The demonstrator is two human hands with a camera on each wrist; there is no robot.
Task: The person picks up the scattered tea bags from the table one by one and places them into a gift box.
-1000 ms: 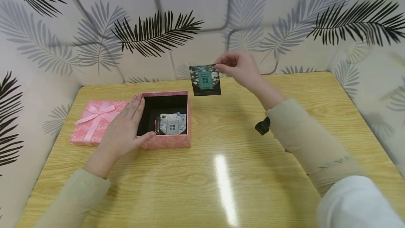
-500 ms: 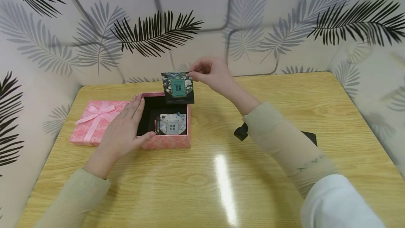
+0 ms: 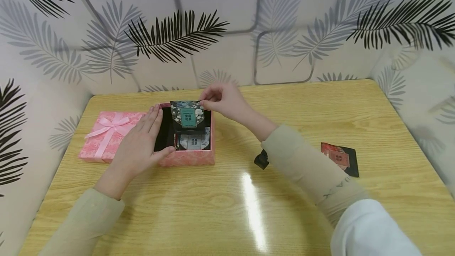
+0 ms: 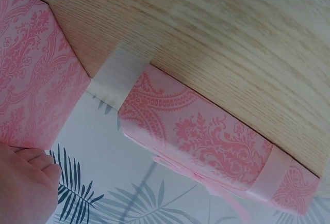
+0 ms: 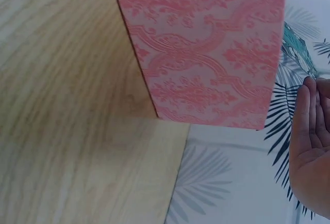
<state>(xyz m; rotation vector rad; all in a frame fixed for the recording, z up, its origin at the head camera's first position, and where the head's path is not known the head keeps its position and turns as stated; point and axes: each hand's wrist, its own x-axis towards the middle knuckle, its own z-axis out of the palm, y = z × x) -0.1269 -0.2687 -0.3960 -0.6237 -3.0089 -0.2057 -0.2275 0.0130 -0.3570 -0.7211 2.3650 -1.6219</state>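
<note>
An open pink box [image 3: 186,158] stands left of the table's middle, its inside black. My left hand [image 3: 140,143] lies flat along its left wall, fingers straight and thumb on the front rim. My right hand [image 3: 207,103] pinches the top corner of a dark packet with a teal label [image 3: 187,116] and holds it upright, partly down inside the box. A pale grey packet [image 3: 193,141] lies on the box floor below it. The left wrist view shows the box side [image 4: 31,74] and the lid [image 4: 206,141]. The box wall [image 5: 206,48] fills the right wrist view.
The pink lid with a ribbon bow [image 3: 106,133] lies just left of the box, touching my left hand. A dark packet with a red label [image 3: 339,158] lies on the wooden table [image 3: 249,208] at the right. Leaf-patterned walls close in the back and sides.
My right hand has carried the teal-label packet left and down, from above the table behind the box to inside the box. The red-label packet came into view. My left hand stayed put.
</note>
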